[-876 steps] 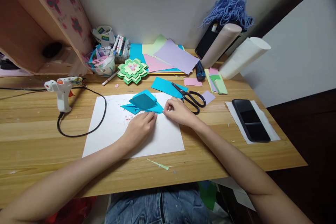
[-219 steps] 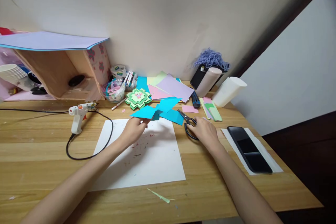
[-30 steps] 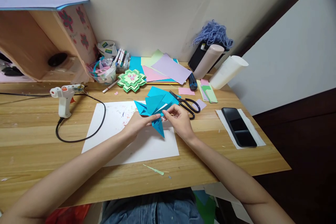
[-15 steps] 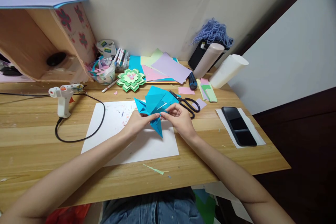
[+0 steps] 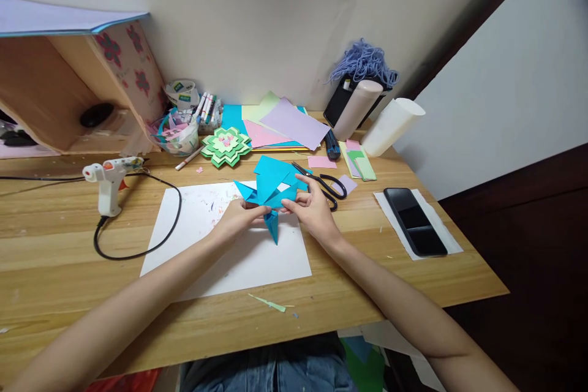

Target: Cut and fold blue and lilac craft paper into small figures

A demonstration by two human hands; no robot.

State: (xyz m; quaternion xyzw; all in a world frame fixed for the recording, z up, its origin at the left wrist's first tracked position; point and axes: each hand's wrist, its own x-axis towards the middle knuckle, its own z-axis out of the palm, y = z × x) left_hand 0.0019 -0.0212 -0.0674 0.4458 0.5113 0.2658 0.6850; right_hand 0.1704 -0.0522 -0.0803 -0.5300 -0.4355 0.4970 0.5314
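A folded blue paper shape (image 5: 272, 191) with several pointed flaps is held just above a white sheet (image 5: 229, 245) on the wooden desk (image 5: 55, 245). My left hand (image 5: 241, 220) pinches it from the lower left. My right hand (image 5: 312, 211) grips its right side with fingers curled on a flap. One blue point hangs down between the two hands.
Black scissors (image 5: 324, 182) lie just right of my hands. A glue gun (image 5: 108, 179) with a black cord stands at left. Coloured paper sheets (image 5: 285, 128), a green paper flower (image 5: 225, 146), markers and a cup of scraps sit behind. A phone (image 5: 413, 222) lies at right.
Both hands keep hold of the blue shape and have shifted it slightly up and away; the right fingers have moved higher on its right flap.
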